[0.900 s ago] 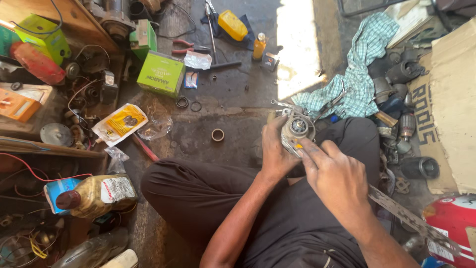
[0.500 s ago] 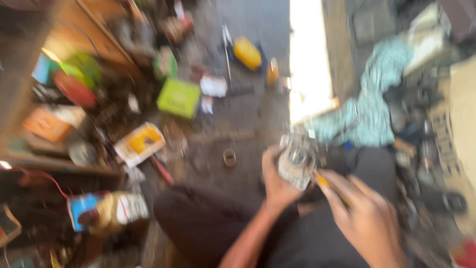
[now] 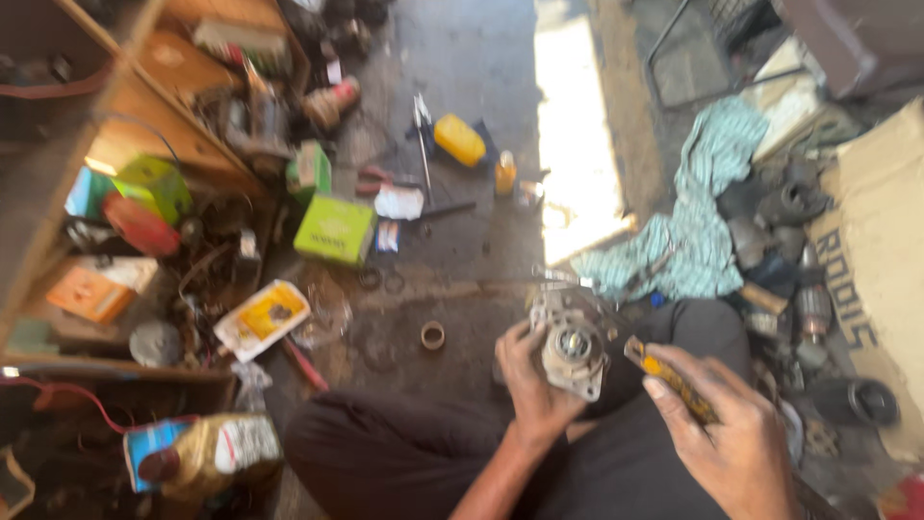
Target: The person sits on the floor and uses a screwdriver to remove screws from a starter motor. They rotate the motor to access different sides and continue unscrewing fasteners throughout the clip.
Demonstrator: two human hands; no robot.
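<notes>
left hand (image 3: 531, 380): clamped round the side of a grey metal motor housing (image 3: 570, 349), fingers wrapped behind it, thumb up front. Looks held this way to keep the open round face turned up toward the eyes.
motor housing: sits over the person's lap, just above the dark trousers (image 3: 404, 453), off the floor. Central bearing hole faces the camera.
right hand (image 3: 736, 438): closed on a yellow-handled tool (image 3: 671, 378), tool lying across the fingers, tip pointing at the housing. Tip is near the housing; contact cannot be told, frame is blurred.
posture: seated cross-legged on the concrete floor (image 3: 462, 241), so the part rests close to the body for steadiness.
nearby floor: small metal ring (image 3: 433, 335) just left of the left hand, apart from it.
left clutter: green box (image 3: 334, 229), yellow-and-white packet (image 3: 262, 319), oil bottle (image 3: 207, 453) by the knee, all within arm's reach.
right clutter: checked teal cloth (image 3: 698, 226) spread beyond the housing, dark metal parts beside it.
</notes>
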